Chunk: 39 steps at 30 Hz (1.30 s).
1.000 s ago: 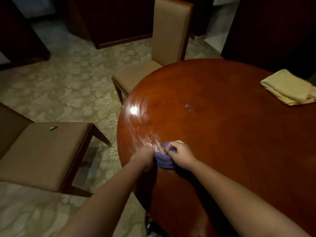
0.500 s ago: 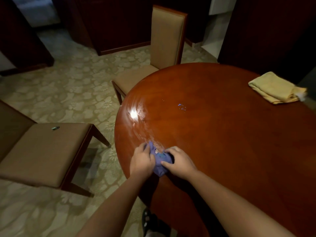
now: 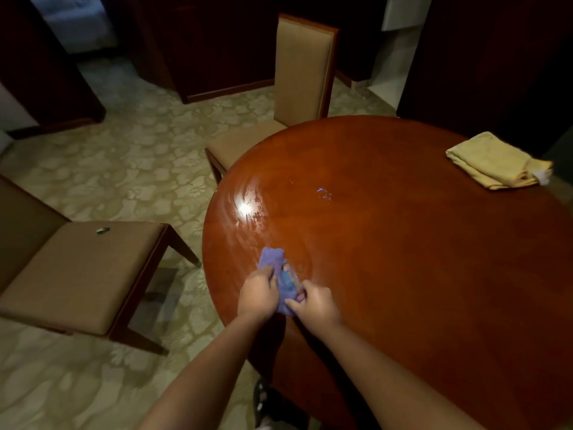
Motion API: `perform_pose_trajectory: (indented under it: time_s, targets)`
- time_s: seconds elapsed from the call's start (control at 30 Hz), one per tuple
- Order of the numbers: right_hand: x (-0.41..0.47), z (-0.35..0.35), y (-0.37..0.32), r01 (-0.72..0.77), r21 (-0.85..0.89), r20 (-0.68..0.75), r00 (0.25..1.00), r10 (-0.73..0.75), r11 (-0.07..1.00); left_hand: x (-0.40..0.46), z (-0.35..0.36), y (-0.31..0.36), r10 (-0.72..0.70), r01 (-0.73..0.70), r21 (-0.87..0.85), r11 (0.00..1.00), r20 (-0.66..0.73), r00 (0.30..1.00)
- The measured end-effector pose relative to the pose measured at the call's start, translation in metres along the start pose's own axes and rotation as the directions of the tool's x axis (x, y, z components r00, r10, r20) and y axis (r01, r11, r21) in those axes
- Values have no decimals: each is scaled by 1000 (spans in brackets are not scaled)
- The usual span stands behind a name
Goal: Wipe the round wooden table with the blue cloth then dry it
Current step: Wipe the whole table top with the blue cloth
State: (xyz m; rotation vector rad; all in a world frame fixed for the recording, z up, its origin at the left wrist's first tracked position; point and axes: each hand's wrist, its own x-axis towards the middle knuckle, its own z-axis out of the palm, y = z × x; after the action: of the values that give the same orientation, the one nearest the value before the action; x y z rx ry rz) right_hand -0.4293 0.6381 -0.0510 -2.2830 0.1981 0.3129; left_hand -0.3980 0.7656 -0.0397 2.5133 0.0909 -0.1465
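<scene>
Blue cloth (image 3: 276, 271) between gripping hands (image 3: 286, 297)

bare forearms – no sleeves, dark shoe (image 3: 263, 401)

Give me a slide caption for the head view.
Both hands, left and right, grip the blue cloth on the round wooden table.
</scene>
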Motion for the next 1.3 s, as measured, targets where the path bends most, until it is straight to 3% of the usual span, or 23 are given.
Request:
perform_pose_trajectory:
  time_s: [0.1, 0.2, 0.37, 0.53, 0.73, 0.87, 0.97, 1.1, 1.3]
  targets:
    - [1, 1, 2, 1, 108, 21, 1000, -3, 994, 7, 5, -8, 29, -32, 42, 999, 72, 997]
    - [0, -4, 9, 14, 169, -122, 993, 7, 986, 13, 10, -16, 33, -40, 84, 996, 78, 996]
    - [1, -19, 14, -30, 171, -380, 920, 93, 985, 15, 24, -1, 43, -47, 57, 997, 82, 996]
    - [19, -34, 14, -94, 135, -463, 874, 147, 986, 27, 34, -13, 180, -205, 250, 946, 121, 976]
    - [36, -37, 15, -122, 93, -480, 864, 151, 988, 21, 33, -12, 368, -375, 74, 924, 94, 925]
    - [39, -37, 14, -140, 75, -471, 868, 159, 987, 17, 41, -12, 287, -295, 70, 953, 106, 952]
    - [39, -35, 13, -151, 72, -461, 871, 167, 986, 16, 40, -9, 113, -113, 20, 993, 5, 994]
    - [36, -33, 10, -160, 56, -430, 887, 169, 985, 17, 38, -4, -62, 57, -47, 997, -103, 993]
    - [40, -29, 7, -181, 61, -406, 894, 190, 982, 11, 50, 17, -114, 112, -28, 993, -104, 988]
